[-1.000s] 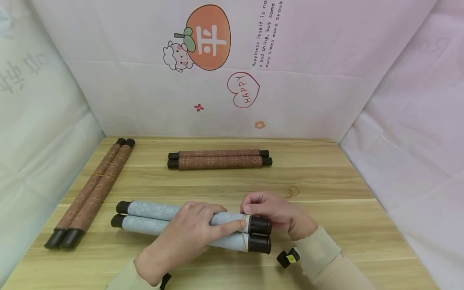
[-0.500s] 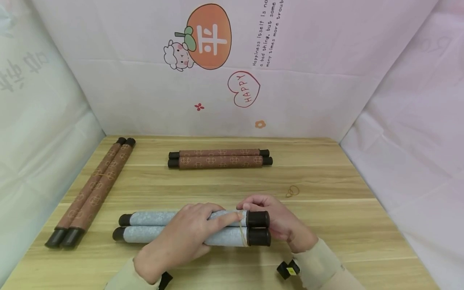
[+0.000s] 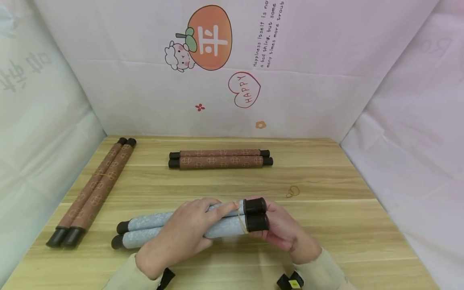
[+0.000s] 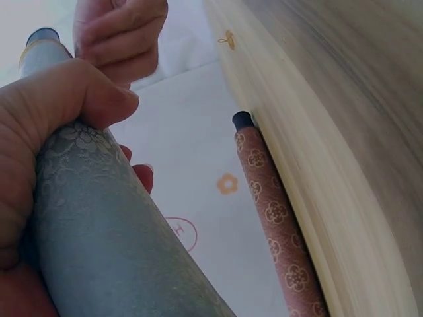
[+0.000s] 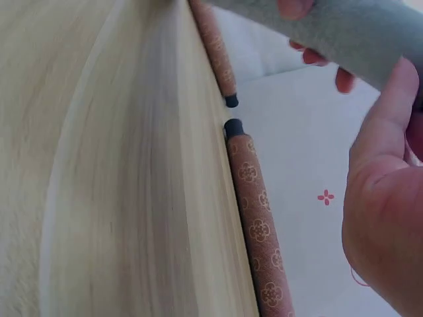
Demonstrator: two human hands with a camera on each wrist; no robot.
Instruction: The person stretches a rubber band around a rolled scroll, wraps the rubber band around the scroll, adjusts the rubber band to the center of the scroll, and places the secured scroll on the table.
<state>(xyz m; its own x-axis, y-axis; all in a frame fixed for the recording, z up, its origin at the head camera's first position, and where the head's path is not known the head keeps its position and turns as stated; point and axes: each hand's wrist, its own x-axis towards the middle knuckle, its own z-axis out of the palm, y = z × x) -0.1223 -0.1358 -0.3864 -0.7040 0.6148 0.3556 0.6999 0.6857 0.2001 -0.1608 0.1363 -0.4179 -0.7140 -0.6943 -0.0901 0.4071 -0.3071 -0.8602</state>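
Table [image 3: 340, 193]: bears brown scrolls [image 3: 221, 162] at left and back.
Blue scrolls [image 3: 224, 228]: paired, above the near part.
Left hand [image 3: 185, 229]: grips them around the middle.
Right hand [image 3: 284, 229]: at their right end; grip hidden, cannot tell.
Band [image 3: 241, 220]: around that end.

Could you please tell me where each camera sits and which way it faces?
Head: on the head, facing forward and down at the table; left hand, right hand and sleeves show.
Left wrist: on that wrist, facing along a blue roll; the left hand shows close, the right beyond.
Right wrist: on that wrist, facing across the table; the right hand shows at right, left fingertips near the top.
Shared: both wrist views show a brown patterned roll.
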